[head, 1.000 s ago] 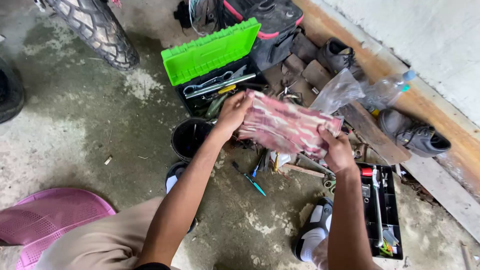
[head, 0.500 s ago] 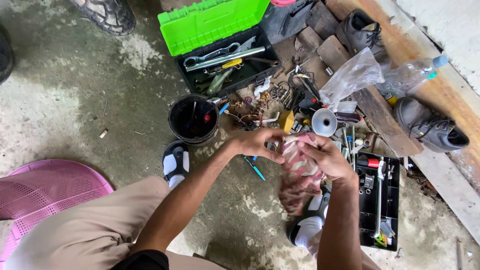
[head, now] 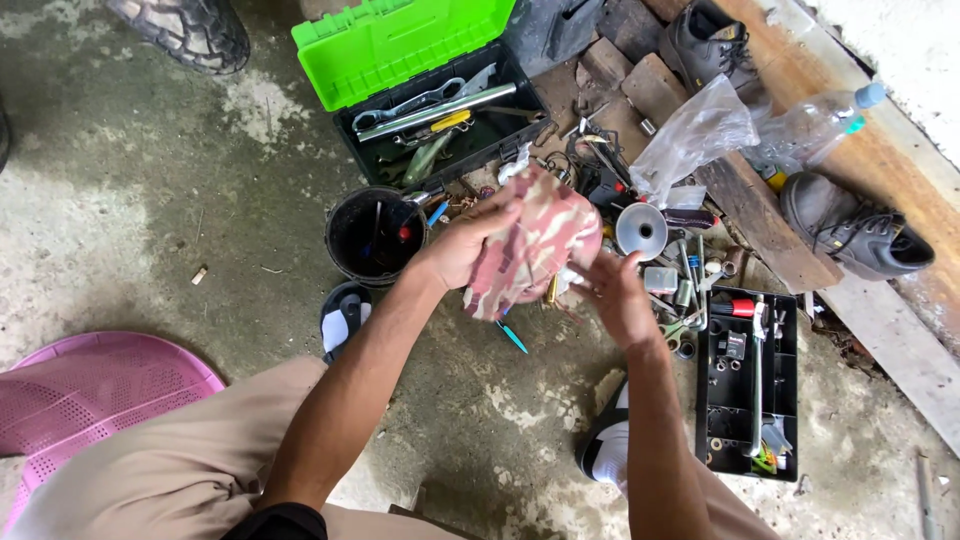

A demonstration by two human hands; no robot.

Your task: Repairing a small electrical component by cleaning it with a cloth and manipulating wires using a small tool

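My left hand (head: 470,245) grips a red-and-tan camouflage cloth (head: 535,245), bunched up in front of me above the concrete floor. My right hand (head: 615,300) is just right of the cloth with fingers spread, its fingertips at the cloth's lower edge. Below the cloth lie scattered tools, among them a blue-handled screwdriver (head: 512,338). A black bucket (head: 368,235) with tools inside stands left of my left hand.
An open green-lidded toolbox (head: 420,60) with wrenches sits at the back. A black socket tray (head: 748,385) lies right, a metal funnel (head: 640,230) and loose parts beside it. Boots (head: 860,235), a plastic bottle (head: 815,125), a clear bag (head: 695,135), wooden planks, a tyre (head: 190,30), a pink stool (head: 100,400).
The cloth was stretched wide between both hands, then lowered and bunched. Now my left hand holds it crumpled and my right hand has opened beside it.
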